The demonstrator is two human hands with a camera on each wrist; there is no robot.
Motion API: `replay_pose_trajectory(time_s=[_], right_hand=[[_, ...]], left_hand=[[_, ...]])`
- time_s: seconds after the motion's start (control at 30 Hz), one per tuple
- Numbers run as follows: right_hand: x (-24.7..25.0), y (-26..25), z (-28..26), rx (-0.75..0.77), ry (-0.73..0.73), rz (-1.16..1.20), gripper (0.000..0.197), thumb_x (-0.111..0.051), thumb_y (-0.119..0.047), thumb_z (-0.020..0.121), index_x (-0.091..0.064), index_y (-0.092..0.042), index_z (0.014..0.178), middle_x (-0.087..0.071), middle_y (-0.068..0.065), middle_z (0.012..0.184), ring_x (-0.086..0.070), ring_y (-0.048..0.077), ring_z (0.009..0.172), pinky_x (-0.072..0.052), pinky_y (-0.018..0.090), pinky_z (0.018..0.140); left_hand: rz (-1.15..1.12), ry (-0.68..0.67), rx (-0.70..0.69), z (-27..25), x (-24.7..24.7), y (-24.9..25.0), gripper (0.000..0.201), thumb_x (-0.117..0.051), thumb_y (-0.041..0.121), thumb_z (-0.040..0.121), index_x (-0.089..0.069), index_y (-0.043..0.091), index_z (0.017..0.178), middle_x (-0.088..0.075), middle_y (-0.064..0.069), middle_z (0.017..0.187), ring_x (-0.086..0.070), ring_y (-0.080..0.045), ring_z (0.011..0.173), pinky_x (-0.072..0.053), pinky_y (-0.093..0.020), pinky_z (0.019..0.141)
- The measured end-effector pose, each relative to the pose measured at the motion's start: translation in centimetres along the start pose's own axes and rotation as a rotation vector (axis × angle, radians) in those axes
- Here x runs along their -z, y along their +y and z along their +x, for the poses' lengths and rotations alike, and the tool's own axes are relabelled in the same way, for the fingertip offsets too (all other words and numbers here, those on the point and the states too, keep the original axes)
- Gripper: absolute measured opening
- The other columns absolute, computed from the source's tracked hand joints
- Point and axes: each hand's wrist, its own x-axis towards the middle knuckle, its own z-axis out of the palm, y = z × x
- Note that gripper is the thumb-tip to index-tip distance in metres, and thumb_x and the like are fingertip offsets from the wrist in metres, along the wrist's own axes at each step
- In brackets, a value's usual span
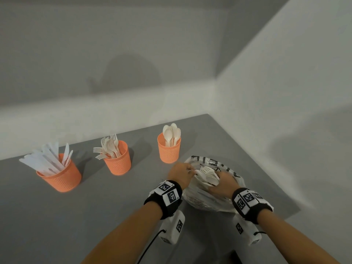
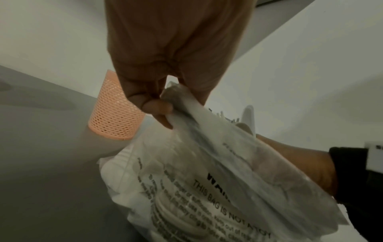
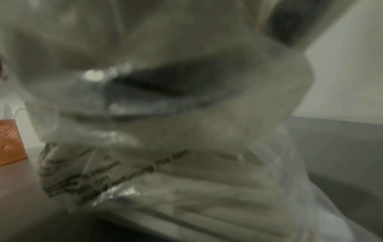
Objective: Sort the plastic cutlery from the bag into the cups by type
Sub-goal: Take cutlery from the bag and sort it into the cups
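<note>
Grey table (image 1: 57,216), bag (image 2: 207,204) reading "THIS BAG IS NOT"

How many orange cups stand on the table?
3, in a row on the grey table: the knife cup on the left, the fork cup in the middle, the spoon cup nearest the bag. None seems hidden.

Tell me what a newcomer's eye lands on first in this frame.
Three orange cups stand in a row across the grey table: knives in the left cup, forks in the middle cup, spoons in the right cup. Nearer, at right, the left hand pinches the rim of the clear printed bag while the right hand grips a bundle of cutlery at its mouth.
</note>
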Motion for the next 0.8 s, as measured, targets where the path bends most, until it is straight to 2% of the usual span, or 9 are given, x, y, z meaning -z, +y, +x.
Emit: replay_pose_trajectory(time_s=[0.1, 0.2, 0.27, 0.4, 0.47, 0.53, 0.67, 0.73, 0.8], right_hand=[[0.0, 0.1, -0.4, 0.037, 0.018, 0.010, 0.035, -0.072, -0.035, 0.074, -0.065, -0.016, 0.103, -0.069, 0.002, 0.102, -0.062, 0.018, 0.095, -0.042, 0.020, 0.076], [0.1, 0.1, -0.8, 0.045, -0.001, 0.028, 0.032, -0.072, -0.036, 0.076, -0.067, -0.015, 0.100, -0.068, -0.001, 0.094, -0.059, 0.013, 0.083, -0.040, 0.019, 0.072], [0.2, -0.1, -0.9, 0.063, -0.029, 0.043, 0.031, -0.071, -0.035, 0.077, -0.068, -0.014, 0.101, -0.068, -0.003, 0.092, -0.060, 0.013, 0.083, -0.042, 0.020, 0.073], [0.3, -0.1, -1.0, 0.056, -0.044, 0.087, 0.030, -0.071, -0.034, 0.077, -0.066, -0.021, 0.104, -0.069, -0.001, 0.098, -0.063, 0.016, 0.094, -0.048, 0.026, 0.084], [0.5, -0.2, -0.9, 0.053, -0.021, 0.121, 0.023, -0.073, -0.028, 0.076, -0.061, -0.026, 0.095, -0.066, -0.001, 0.092, -0.061, 0.015, 0.089, -0.047, 0.025, 0.080], [0.6, -0.4, -0.7, 0.056, 0.002, 0.147, 0.023, -0.072, -0.017, 0.075, -0.056, -0.025, 0.091, -0.065, 0.000, 0.090, -0.061, 0.018, 0.088, -0.047, 0.027, 0.077], [1.3, -1.3, -0.3, -0.029, 0.068, 0.313, 0.016, -0.067, -0.009, 0.080, -0.054, -0.019, 0.080, -0.058, -0.002, 0.071, -0.054, 0.013, 0.062, -0.041, 0.012, 0.052], [2.0, -2.1, -0.1, -0.080, 0.118, 0.494, 0.023, -0.065, -0.006, 0.083, -0.050, -0.017, 0.070, -0.051, 0.001, 0.061, -0.047, 0.011, 0.050, -0.038, 0.011, 0.042], [2.9, -3.1, 0.2, -0.085, 0.168, 0.639, 0.024, -0.063, -0.003, 0.084, -0.050, -0.012, 0.066, -0.047, 0.002, 0.051, -0.043, 0.009, 0.039, -0.037, 0.013, 0.037]], left_hand=[[0.040, 0.029, 0.039, 0.2, -0.3, 0.2, 0.021, -0.057, 0.023, 0.090, -0.069, 0.010, 0.101, -0.068, -0.011, 0.107, -0.061, -0.026, 0.098, -0.048, -0.033, 0.086], [0.096, 0.072, 0.087, 0.2, -0.4, 0.5, 0.016, -0.060, 0.022, 0.088, -0.066, 0.010, 0.096, -0.066, -0.010, 0.105, -0.061, -0.028, 0.096, -0.049, -0.035, 0.083], [0.132, 0.083, 0.105, 0.2, -0.3, 0.9, 0.017, -0.060, 0.022, 0.087, -0.065, 0.009, 0.097, -0.065, -0.010, 0.105, -0.061, -0.028, 0.097, -0.049, -0.036, 0.084], [0.134, -0.019, 0.033, 0.6, -0.1, 1.1, 0.026, -0.049, 0.018, 0.093, -0.064, -0.003, 0.099, -0.066, -0.020, 0.104, -0.061, -0.034, 0.099, -0.047, -0.038, 0.085], [0.077, -0.077, 0.046, 0.7, 0.1, 1.0, 0.037, -0.038, 0.020, 0.098, -0.064, -0.006, 0.098, -0.064, -0.025, 0.096, -0.060, -0.036, 0.093, -0.046, -0.039, 0.085], [-0.039, -0.118, 0.104, 0.5, 0.5, 1.0, 0.046, -0.031, 0.032, 0.100, -0.065, 0.000, 0.093, -0.059, -0.019, 0.081, -0.055, -0.031, 0.079, -0.047, -0.038, 0.083], [-0.266, -0.161, 0.180, 0.0, 1.3, 1.0, 0.053, -0.028, 0.045, 0.098, -0.063, 0.006, 0.109, -0.058, -0.014, 0.108, -0.058, -0.032, 0.093, -0.049, -0.035, 0.077], [-0.357, -0.213, 0.189, -0.4, 1.9, 0.9, 0.049, -0.032, 0.045, 0.097, -0.058, 0.010, 0.118, -0.056, -0.012, 0.115, -0.057, -0.026, 0.089, -0.052, -0.030, 0.066], [-0.446, -0.260, 0.200, -1.0, 2.7, 0.7, 0.043, -0.036, 0.041, 0.097, -0.055, 0.012, 0.123, -0.053, -0.009, 0.117, -0.055, -0.023, 0.092, -0.052, -0.027, 0.064]])
